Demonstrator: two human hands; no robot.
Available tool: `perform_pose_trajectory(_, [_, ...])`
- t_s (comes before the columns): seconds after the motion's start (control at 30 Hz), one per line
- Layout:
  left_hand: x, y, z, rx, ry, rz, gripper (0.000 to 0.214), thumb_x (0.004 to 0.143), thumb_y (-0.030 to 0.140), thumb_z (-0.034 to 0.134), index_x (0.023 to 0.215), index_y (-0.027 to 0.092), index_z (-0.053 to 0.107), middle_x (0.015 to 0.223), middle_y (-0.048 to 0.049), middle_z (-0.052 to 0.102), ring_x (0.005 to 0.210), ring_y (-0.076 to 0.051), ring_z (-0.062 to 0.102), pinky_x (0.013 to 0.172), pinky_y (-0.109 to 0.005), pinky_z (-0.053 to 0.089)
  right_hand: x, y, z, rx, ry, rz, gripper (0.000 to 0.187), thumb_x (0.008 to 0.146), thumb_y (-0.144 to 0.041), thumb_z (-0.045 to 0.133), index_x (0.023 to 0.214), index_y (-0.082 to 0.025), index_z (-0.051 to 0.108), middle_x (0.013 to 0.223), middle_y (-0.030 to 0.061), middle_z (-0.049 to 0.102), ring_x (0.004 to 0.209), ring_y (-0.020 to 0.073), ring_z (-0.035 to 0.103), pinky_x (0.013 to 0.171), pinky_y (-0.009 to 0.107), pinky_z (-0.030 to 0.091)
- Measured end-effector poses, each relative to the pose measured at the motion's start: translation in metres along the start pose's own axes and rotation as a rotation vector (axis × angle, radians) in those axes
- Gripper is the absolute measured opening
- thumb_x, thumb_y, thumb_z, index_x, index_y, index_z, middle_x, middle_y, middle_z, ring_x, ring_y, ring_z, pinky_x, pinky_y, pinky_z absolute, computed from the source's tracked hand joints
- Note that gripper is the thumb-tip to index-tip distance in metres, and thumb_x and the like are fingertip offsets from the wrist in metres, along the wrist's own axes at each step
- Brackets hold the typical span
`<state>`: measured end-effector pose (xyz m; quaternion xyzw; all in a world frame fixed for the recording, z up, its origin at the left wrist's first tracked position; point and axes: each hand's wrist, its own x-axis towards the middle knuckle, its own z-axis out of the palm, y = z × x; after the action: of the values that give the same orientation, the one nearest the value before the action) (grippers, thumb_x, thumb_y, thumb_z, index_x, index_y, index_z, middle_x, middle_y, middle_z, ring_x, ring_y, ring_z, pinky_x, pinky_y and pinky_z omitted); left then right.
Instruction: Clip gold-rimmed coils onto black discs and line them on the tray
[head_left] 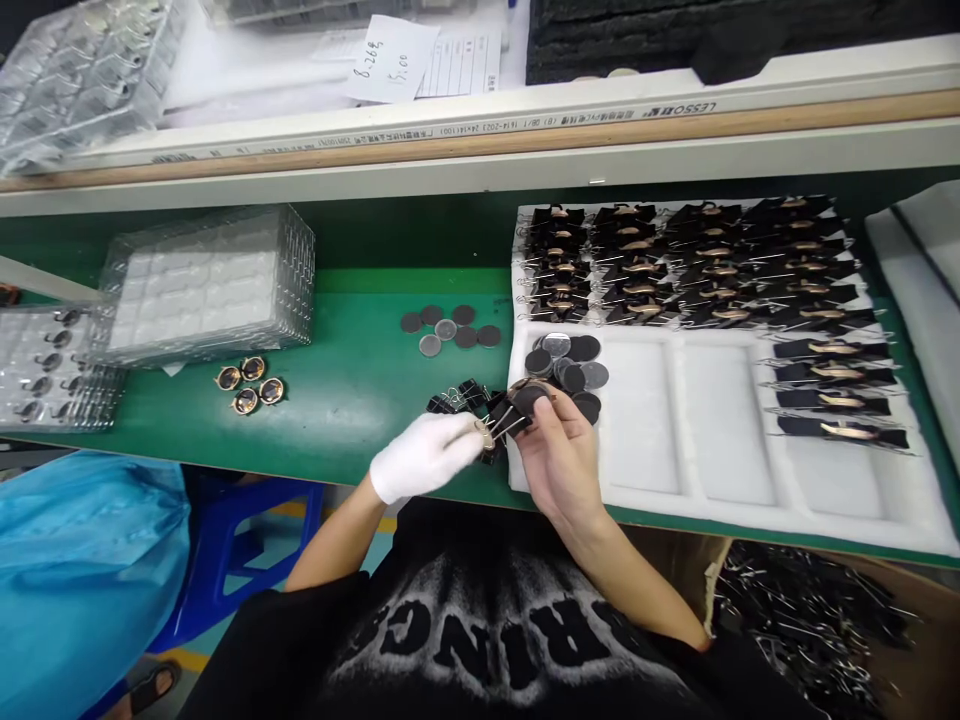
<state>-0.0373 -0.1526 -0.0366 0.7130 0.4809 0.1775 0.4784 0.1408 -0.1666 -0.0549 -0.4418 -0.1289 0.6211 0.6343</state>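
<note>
Holding a dark round disc [528,400] and black binder clip [514,420] by a white moulded tray's [679,420] edge, the bare right hand [559,452] adjoins the white-gloved left hand [426,458], narrowed at silver wire handles [504,419], grip unclear

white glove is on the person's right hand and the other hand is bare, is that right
Not quite: the head view shows the white glove on the person's left hand; the other, the right hand, is bare.
</note>
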Motion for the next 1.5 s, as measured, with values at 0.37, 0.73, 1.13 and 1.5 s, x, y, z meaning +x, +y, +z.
perform_pose_trajectory(0.37, [0.029,-0.063,-0.049,0.709,0.018,0.207,0.032,0.1,0.046,0.057,0.089,0.02,0.073,0.084,-0.0021,0.071,0.07,-0.014,0.064,0.071,-0.028,0.045,0.007,-0.023,-0.017,0.017,-0.083,0.158,0.034,0.072,-0.047,0.091,0.093,-0.023,0.079,0.087,-0.0008,0.072,0.073,0.0113,0.065,0.063,0.021,0.058])
perform_pose_trajectory(0.73, [-0.003,-0.012,0.003,-0.017,0.51,0.056,0.027,0.096,0.036,0.057,0.075,0.019,0.063,0.06,0.003,0.067,0.047,-0.008,0.055,0.055,-0.022,0.046,-0.01,0.001,-0.008,-0.477,-0.529,-0.062,0.018,0.094,-0.037,0.074,0.107,-0.029,0.083,0.14,0.0082,0.068,0.137,0.0282,0.058,0.117,0.045,0.047])
perform_pose_trajectory(1.13, [0.0,-0.018,-0.01,0.21,0.252,0.309,0.033,0.08,0.047,0.063,0.065,0.022,0.047,0.048,0.0071,0.043,0.046,-0.009,0.038,0.05,-0.023,0.033,-0.006,-0.018,-0.017,-0.539,-0.696,-0.044,0.016,0.091,-0.036,0.077,0.1,-0.026,0.085,0.121,0.0117,0.078,0.122,0.0321,0.07,0.105,0.047,0.057])
perform_pose_trajectory(1.5, [-0.002,-0.005,-0.02,0.205,0.444,0.316,0.03,0.081,0.029,0.053,0.054,0.021,0.044,0.045,0.0049,0.04,0.044,-0.008,0.033,0.046,-0.022,0.03,0.004,-0.037,-0.028,-0.631,-0.505,-0.011,0.02,0.089,-0.041,0.077,0.101,-0.026,0.083,0.093,0.0066,0.079,0.068,0.0199,0.071,0.048,0.028,0.059])
